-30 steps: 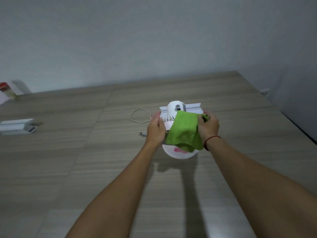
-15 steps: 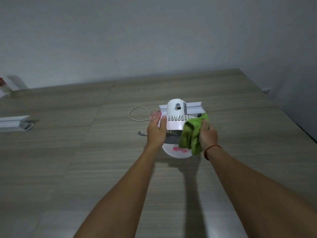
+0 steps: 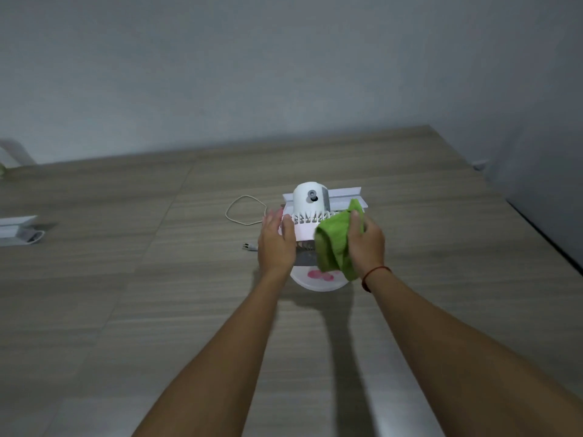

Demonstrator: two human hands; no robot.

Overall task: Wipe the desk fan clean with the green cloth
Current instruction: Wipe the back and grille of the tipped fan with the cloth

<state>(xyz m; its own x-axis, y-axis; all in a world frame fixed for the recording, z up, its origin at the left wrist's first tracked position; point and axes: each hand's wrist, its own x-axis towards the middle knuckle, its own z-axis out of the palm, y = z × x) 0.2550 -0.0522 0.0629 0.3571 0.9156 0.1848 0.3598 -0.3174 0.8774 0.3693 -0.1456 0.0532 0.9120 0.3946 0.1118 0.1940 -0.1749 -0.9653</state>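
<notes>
A small white desk fan point(image 3: 307, 205) stands on the wooden floor, seen from behind and above, with its round base point(image 3: 318, 280) toward me. My left hand point(image 3: 276, 242) rests flat against the fan's left side with straight fingers. My right hand point(image 3: 366, 239) grips the bunched green cloth point(image 3: 332, 244) and presses it on the right side of the fan's guard. The cloth hides part of the guard.
The fan's white cord point(image 3: 243, 212) loops on the floor to the left, its plug point(image 3: 250, 246) lying near my left hand. A white angled strip point(image 3: 342, 195) lies behind the fan. Another white strip point(image 3: 15, 230) lies far left. A wall runs along the back.
The cloth was spread over the top of the fan; my right hand has drawn it, bunched, to the right side. My left hand shifted slightly along the left side.
</notes>
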